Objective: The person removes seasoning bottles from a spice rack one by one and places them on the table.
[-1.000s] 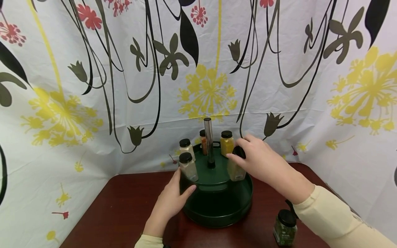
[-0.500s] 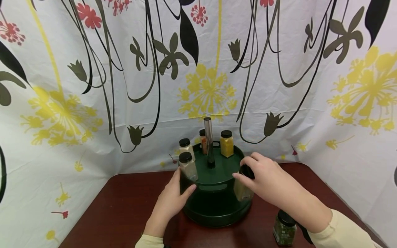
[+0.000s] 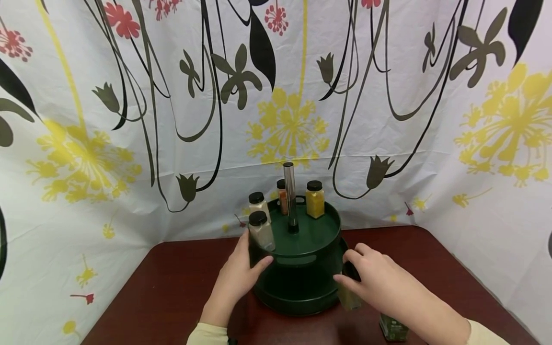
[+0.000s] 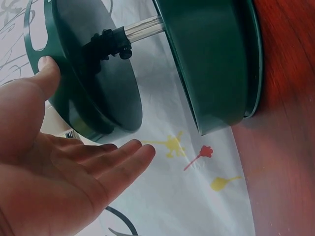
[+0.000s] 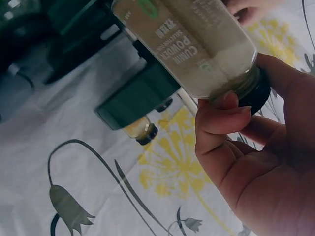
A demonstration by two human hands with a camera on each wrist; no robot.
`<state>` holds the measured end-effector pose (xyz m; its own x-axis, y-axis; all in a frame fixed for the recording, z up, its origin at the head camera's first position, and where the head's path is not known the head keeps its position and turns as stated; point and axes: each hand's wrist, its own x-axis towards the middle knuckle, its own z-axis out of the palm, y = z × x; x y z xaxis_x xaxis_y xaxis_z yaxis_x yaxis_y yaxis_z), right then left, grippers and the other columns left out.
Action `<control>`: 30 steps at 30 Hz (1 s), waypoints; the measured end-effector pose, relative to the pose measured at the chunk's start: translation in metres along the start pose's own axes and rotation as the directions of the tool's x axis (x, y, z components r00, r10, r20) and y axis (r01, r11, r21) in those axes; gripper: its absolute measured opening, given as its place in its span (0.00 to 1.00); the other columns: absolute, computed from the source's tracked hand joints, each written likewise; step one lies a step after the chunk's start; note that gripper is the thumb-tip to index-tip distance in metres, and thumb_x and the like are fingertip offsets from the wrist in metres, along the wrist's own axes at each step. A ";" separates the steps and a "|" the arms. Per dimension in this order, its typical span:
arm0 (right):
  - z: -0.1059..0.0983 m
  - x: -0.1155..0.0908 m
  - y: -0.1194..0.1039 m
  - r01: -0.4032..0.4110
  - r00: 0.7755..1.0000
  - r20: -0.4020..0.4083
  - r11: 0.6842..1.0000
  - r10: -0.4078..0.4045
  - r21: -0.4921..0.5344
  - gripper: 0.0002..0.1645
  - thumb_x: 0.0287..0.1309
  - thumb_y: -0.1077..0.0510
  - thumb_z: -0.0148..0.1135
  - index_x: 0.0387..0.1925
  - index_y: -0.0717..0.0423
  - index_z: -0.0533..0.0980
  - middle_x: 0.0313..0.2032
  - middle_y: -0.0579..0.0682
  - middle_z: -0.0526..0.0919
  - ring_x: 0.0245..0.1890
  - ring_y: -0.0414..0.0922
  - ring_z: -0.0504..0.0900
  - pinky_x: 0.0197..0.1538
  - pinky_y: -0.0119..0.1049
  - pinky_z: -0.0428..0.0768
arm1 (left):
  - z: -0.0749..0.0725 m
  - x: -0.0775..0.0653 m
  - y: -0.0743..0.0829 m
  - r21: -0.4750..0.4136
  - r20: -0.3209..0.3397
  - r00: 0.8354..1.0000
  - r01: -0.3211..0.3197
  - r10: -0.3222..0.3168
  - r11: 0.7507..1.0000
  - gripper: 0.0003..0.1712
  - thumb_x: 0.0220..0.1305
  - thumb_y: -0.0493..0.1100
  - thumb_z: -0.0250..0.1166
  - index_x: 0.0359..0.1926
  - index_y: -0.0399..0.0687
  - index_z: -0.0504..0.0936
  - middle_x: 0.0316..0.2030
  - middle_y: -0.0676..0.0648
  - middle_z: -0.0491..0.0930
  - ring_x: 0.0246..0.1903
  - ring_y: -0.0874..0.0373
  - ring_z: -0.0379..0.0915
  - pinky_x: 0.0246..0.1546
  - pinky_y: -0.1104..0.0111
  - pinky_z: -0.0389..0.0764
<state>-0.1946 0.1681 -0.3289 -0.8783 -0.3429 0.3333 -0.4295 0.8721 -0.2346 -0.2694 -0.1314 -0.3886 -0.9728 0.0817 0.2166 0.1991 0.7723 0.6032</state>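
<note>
My right hand (image 3: 379, 275) grips a spice jar (image 5: 192, 44) by its black lid. The jar's label reads cumin powder, and it hangs at the right edge of the green two-tier rack's lower tray (image 3: 297, 306). My left hand (image 3: 235, 275) rests against the left side of the upper tray (image 3: 316, 235). In the left wrist view its thumb touches the tray rim while the other fingers lie extended alongside. On the upper tray stand two pale spice jars (image 3: 261, 235), an orange spice jar (image 3: 282, 199) and a yellow spice jar (image 3: 315, 203), around a clear central post (image 3: 290, 196).
A jar of green herbs (image 3: 393, 329) stands on the dark red table (image 3: 172, 273) at front right, partly hidden by my right forearm. A flower-patterned curtain (image 3: 181, 96) closes off the back and both sides.
My right hand has carried the cumin jar off the upper tray, down and toward the front right. The left hand has stayed at the upper tray.
</note>
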 end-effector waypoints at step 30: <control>0.040 -0.020 0.041 0.070 0.966 0.251 0.997 -0.058 -0.039 0.26 0.51 0.37 0.67 0.36 0.55 0.79 0.25 0.43 0.71 0.19 0.36 0.70 0.23 0.34 0.74 | 0.010 -0.001 0.014 0.063 -0.044 0.998 0.043 -0.040 0.997 0.72 0.44 0.82 0.57 0.77 0.43 0.41 0.73 0.38 0.49 0.63 0.41 0.61 0.49 0.43 0.74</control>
<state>-0.2027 0.1967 -0.3814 -0.8765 -0.4695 0.1061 -0.4812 0.8590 -0.1748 -0.2667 -0.1145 -0.3876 -0.9739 0.0231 0.2260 0.1498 0.8130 0.5626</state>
